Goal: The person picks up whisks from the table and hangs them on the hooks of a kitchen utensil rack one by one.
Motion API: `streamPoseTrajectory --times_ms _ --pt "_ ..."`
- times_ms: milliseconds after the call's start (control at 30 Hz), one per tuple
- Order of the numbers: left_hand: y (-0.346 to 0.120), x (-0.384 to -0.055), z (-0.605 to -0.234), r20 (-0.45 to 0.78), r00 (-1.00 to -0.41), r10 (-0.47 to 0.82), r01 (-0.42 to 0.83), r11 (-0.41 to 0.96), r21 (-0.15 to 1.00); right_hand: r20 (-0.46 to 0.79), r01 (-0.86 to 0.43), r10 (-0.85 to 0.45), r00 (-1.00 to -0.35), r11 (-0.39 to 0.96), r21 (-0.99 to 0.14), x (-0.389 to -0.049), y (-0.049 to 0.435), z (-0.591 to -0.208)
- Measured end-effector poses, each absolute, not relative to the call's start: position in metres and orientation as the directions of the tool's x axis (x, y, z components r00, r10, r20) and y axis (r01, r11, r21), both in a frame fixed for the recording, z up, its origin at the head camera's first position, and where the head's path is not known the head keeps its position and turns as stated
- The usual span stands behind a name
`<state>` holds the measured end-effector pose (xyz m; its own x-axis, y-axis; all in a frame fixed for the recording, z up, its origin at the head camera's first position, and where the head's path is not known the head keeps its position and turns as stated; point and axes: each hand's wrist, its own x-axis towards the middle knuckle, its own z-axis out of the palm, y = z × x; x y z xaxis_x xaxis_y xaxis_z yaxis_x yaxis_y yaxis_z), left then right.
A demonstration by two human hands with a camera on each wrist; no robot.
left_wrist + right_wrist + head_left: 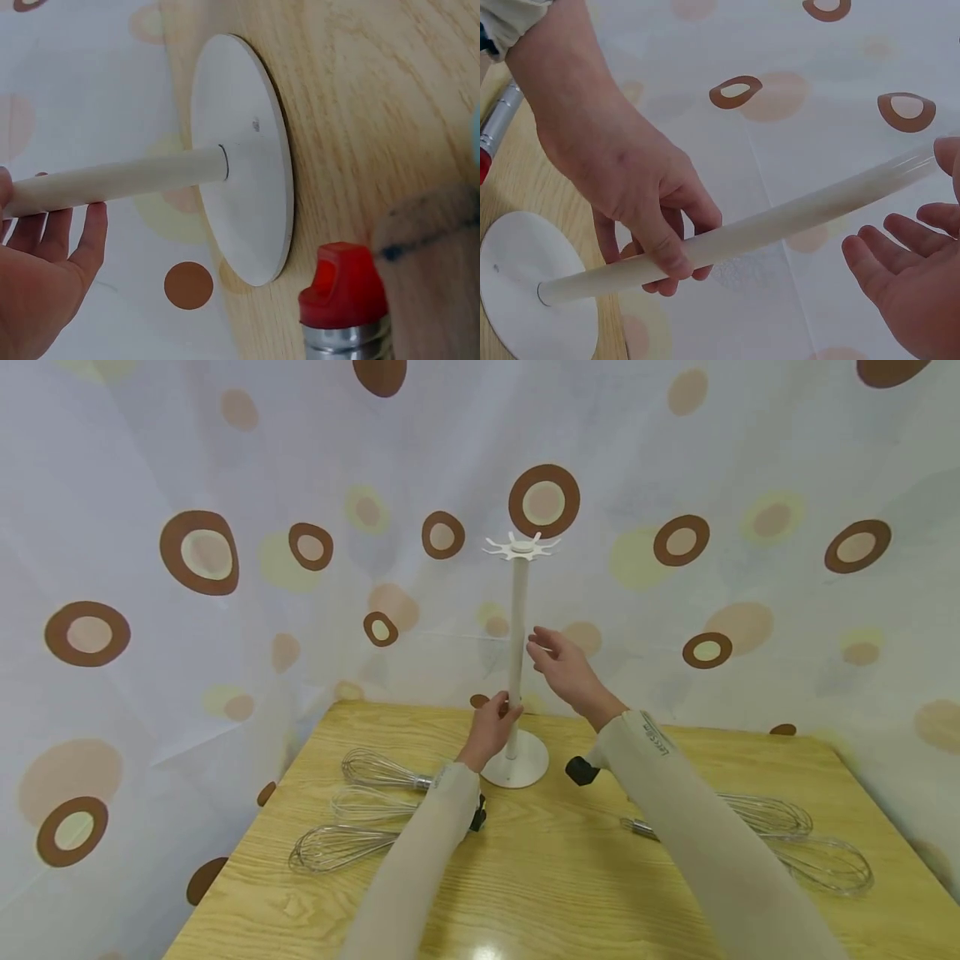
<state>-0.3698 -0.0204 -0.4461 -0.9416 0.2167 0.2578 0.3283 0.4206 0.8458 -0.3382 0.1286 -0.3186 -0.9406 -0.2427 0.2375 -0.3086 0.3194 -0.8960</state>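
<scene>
A white stand has a round base [534,766], an upright pole [518,627] and a ring of hooks [522,548] at the top. My left hand [490,729] grips the lower part of the pole, thumb on one side and fingers round the other, as the right wrist view shows. Higher up, my right hand [572,679] is beside the pole with its fingers loosely spread; in the right wrist view the right fingers [919,236] hold nothing. Nothing hangs on the hooks.
On the wooden table [555,877], wire whisks [343,847] lie left of the stand and more whisks [825,864] lie to the right, partly behind my right sleeve. One handle has a red end [341,289]. A spotted curtain [420,460] hangs behind.
</scene>
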Motion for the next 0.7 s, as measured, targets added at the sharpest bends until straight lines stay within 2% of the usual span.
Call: streamPoseTrajectory --times_ms 300,467,700 --pt "-0.020 -0.366 -0.448 0.267 -0.934 0.240 0.349 0.440 0.827 0.265 -0.318 -0.233 -0.936 0.234 -0.919 -0.354 0.113 -0.313" --pt "-0.022 -0.366 -0.449 0.275 -0.927 0.254 0.364 0.440 0.821 0.265 -0.309 -0.179 -0.948 0.296 -0.904 -0.357 0.107 -0.313" --pt "-0.024 -0.367 -0.449 0.246 -0.929 0.277 0.350 0.439 0.828 0.280 -0.328 -0.180 -0.943 0.371 -0.869 -0.357 0.109 -0.311"
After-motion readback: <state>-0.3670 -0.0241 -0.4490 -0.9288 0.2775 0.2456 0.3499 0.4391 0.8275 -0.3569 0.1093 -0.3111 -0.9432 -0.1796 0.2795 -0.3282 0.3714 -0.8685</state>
